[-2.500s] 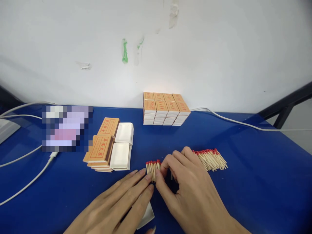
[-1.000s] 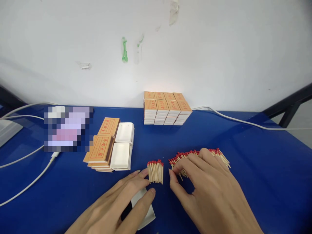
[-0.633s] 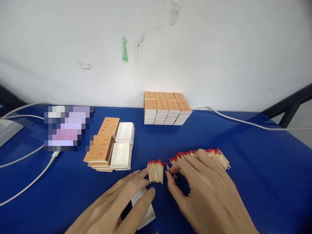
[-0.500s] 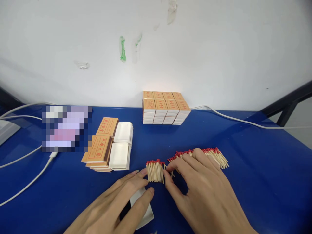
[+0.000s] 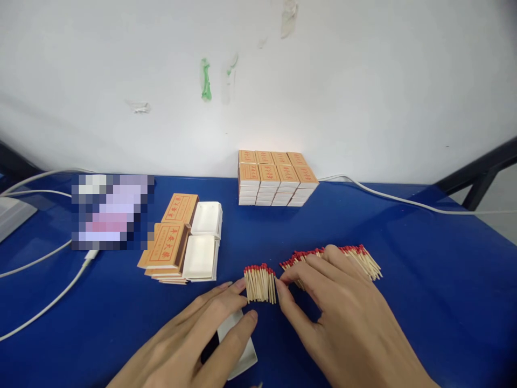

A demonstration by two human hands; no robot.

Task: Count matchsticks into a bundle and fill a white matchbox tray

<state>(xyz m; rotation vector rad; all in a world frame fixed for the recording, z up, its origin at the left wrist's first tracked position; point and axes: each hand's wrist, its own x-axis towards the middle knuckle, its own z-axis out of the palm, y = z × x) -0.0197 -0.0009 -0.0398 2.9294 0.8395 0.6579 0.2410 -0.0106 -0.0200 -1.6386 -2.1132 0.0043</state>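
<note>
A small row of red-tipped matches (image 5: 260, 284) lies side by side on the blue tabletop between my hands. My left hand (image 5: 194, 337) is open, its fingers stretched out and a fingertip touching the row's left edge. Its thumb is over a white matchbox tray (image 5: 242, 358), partly hidden beneath the hand. My right hand (image 5: 335, 307) has thumb and index fingertips close together at the row's right edge; whether a match is between them is hidden. Its other fingers curl over a larger spread of matches (image 5: 367, 262).
Orange matchbox sleeves (image 5: 167, 245) lie stacked at left, beside stacked white trays (image 5: 200, 257). A block of closed matchboxes (image 5: 278, 178) stands against the wall (image 5: 343, 97). Further left are a blurred-out device (image 5: 111, 210) and white cables (image 5: 52, 310).
My right thumb and index finger have shifted slightly right. The matches' right edge now stands closer together, and the loose match beside it no longer shows. My left hand keeps its place.
</note>
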